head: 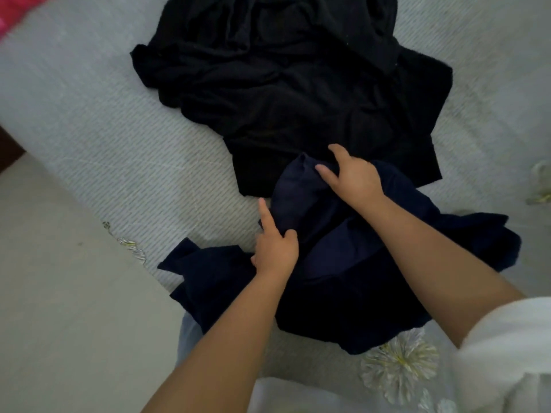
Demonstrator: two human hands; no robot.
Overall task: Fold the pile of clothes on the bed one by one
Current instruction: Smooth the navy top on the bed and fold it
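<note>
Both hands' fingers pinched the navy garment (343,263): left hand (275,248) at its edge, right hand (353,175) beyond. Spreading it flat first seemed wise.

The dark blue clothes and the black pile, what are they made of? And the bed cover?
The navy garment looks like soft, matte woven or knit cloth; it drapes and creases loosely. The black pile seems slightly fuzzier, perhaps fleece or knit, though too dark to be sure. The bed cover looks like thin ribbed fabric with fine diagonal stripes.

Navy garment (343,263), black clothes pile (283,84), pale grey striped bedsheet (104,138) with white-yellow flowers, white sleeve (507,338).
</note>
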